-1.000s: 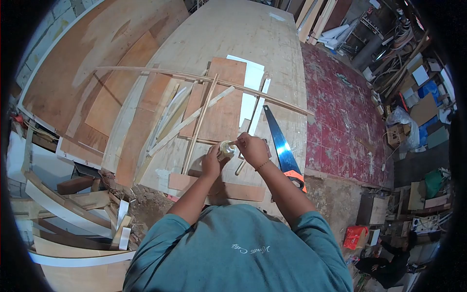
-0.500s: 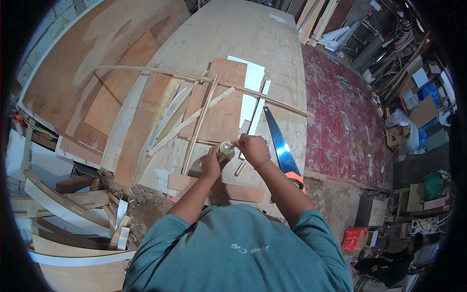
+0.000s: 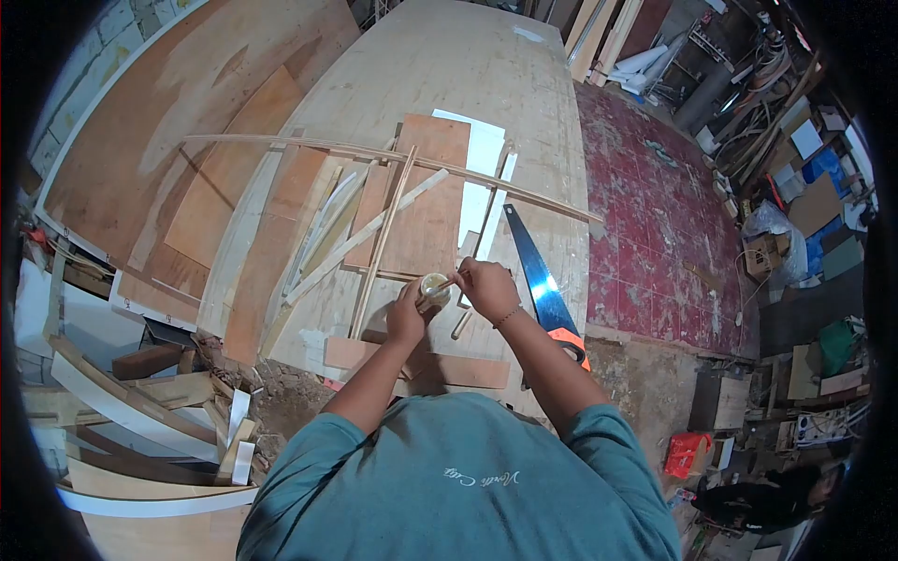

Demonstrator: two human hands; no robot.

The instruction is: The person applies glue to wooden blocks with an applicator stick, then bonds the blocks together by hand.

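Observation:
My left hand (image 3: 407,313) is wrapped around a small round open container (image 3: 435,282), pale inside, held over the workbench. Close by on its right, my right hand (image 3: 486,288) has its fingers pinched together around a thin stick (image 3: 451,282), whose end reaches the container's rim. How much of the stick lies inside is hard to see. Beneath and beyond the hands lie a reddish-brown plywood panel (image 3: 432,201) and thin wooden strips (image 3: 385,238). A hand saw (image 3: 533,262) with an orange handle rests right of my right forearm.
A long thin strip (image 3: 538,197) crosses the bench and sticks out past its right edge. A short plank (image 3: 468,370) lies along the near edge. Curved wooden pieces (image 3: 131,397) are stacked at lower left. Another person (image 3: 767,500) in dark clothes is at lower right.
The view has shifted slightly. Both hands stay together at the container, with the stick now showing more clearly between them. The person at lower right has shifted position.

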